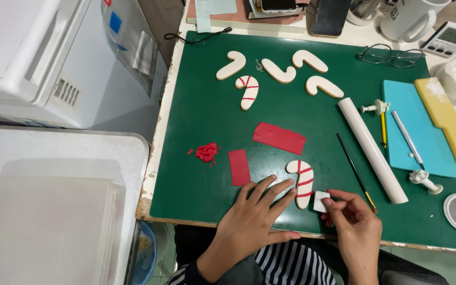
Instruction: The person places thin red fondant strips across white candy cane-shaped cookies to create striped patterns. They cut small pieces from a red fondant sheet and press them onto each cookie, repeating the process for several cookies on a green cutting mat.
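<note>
Both hands flank a striped candy-cane cookie: left hand spread flat, fingertips touching it; right hand pinches a small white piece just beside its foot.

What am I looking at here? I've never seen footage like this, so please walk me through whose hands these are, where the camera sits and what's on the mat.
One picture, taken by a camera worn on a person's head, looking down at their own bare hands. The left hand rests flat on the green mat, fingertips steadying a striped candy-cane shape. The right hand pinches a small white piece beside it. Further up lie plain cane shapes, red sheets, red scraps, a white rolling pin and a thin brush.
</note>
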